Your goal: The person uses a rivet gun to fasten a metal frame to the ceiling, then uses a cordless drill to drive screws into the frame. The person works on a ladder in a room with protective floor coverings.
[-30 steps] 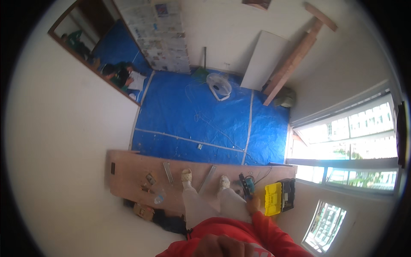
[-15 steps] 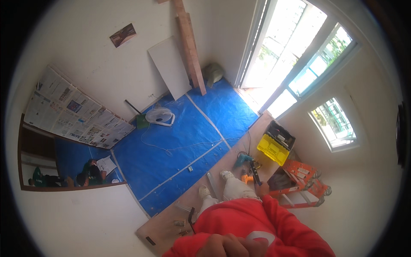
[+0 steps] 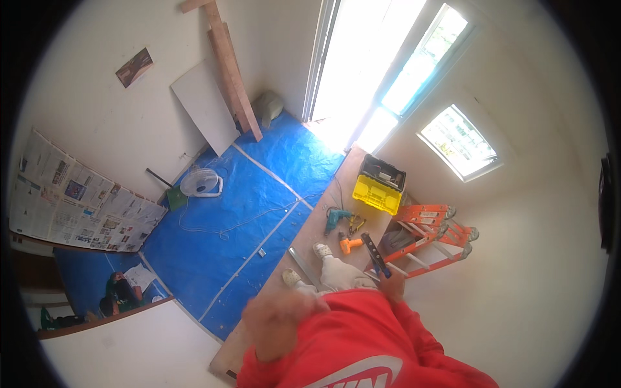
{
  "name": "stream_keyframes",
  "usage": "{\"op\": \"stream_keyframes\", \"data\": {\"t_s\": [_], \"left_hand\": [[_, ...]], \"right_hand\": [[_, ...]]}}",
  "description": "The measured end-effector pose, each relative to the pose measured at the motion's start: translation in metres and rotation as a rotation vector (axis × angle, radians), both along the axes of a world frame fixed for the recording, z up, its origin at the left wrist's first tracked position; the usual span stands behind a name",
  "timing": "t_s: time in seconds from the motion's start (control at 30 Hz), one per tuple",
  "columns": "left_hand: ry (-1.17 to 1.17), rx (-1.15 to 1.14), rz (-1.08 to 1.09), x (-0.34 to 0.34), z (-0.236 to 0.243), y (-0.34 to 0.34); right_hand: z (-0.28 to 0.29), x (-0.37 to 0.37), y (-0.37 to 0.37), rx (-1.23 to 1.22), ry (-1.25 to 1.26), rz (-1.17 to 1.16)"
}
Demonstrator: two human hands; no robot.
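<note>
My right hand (image 3: 392, 286) is closed round the lower end of a long narrow black tool with a blue part near the grip (image 3: 375, 254); its exact kind is unclear. The tool points up and away from me, beside an orange drill (image 3: 350, 244). My left hand (image 3: 275, 320) is raised in front of my red sweatshirt, smeared by motion, so its fingers do not show clearly. Beyond the orange drill lie a teal corded power drill (image 3: 336, 218) and yellow-handled pliers (image 3: 356, 224). A metal strip (image 3: 303, 266) lies by my feet.
A toolbox with a yellow lid (image 3: 377, 196) and an orange folding ladder (image 3: 430, 236) are at right. Blue sheeting (image 3: 252, 223) covers the floor, with a white fan (image 3: 200, 183) on it. Boards (image 3: 229, 71) lean on the wall. People (image 3: 123, 291) show through a low opening at left.
My left hand has risen and moved left from the lower edge. The black tool in my right hand now shows more fully. The whole view has shifted, moving the room leftward.
</note>
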State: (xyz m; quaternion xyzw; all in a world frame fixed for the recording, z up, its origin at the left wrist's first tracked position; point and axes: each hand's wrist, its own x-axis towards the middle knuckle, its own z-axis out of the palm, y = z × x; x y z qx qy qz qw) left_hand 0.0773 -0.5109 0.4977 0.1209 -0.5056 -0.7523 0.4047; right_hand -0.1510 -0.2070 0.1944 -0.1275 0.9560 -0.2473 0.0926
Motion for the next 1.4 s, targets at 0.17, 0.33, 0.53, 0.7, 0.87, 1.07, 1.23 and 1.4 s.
{"op": "stream_keyframes", "data": {"t_s": [0.17,0.33,0.53,0.7,0.87,1.07,1.23,1.4], "left_hand": [[-0.624,-0.312,0.006,-0.031,-0.1,-0.02],[-0.631,-0.271,0.023,-0.044,-0.138,-0.003],[-0.672,-0.375,0.143,-0.034,-0.128,0.005],[-0.757,-0.464,0.105,-0.033,-0.113,0.015],[-0.816,-0.608,0.13,-0.045,-0.107,0.025],[-0.864,-0.757,0.182,-0.057,-0.106,0.029],[-0.834,-0.706,0.19,-0.069,-0.104,0.029],[-0.885,-0.65,0.2,-0.076,-0.099,0.024]], "right_hand": [[0.115,0.019,-0.053,0.02,0.006,0.255],[0.184,0.041,-0.082,0.017,0.011,0.488],[0.2,0.04,-0.077,-0.018,0.048,0.554],[0.198,0.026,-0.068,-0.004,0.027,0.598],[0.199,0.01,-0.067,-0.02,0.002,0.644],[0.197,-0.01,-0.07,-0.062,0.007,0.666],[0.196,-0.027,-0.076,-0.072,0.023,0.695],[0.198,-0.04,-0.084,-0.105,0.038,0.728]]}}
